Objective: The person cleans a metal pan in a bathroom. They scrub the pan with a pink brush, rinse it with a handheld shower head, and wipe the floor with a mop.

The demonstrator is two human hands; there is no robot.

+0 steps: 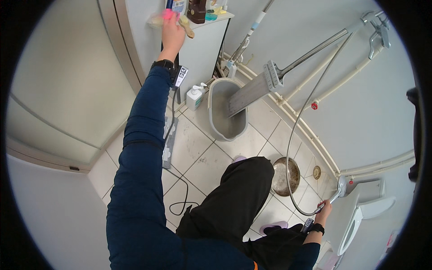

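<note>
My left hand [172, 35] is at the top of the view, by the near edge of a white cabinet [206, 44]. Its fingers touch a blurred bright pink item [168, 14]; whether they grip it is hidden. A wooden-handled brush [187, 28] lies just beside these fingers. My right hand [324, 211], at the lower right, is shut on the handle of a handheld shower head [341, 187]. From that handle a metal shower hose [293, 135] loops up to the wall mixer tap [381, 32]. No water is visible at the shower head.
A flat mop [249, 94] stands tilted in a grey bucket [212, 116] of murky water. Beside it are a white pump bottle [194, 98] and a grey mop pad [171, 145]. A metal basin [280, 175] lies near my knee, a toilet [351, 229] at right. A black cable [187, 189] trails over the tiles.
</note>
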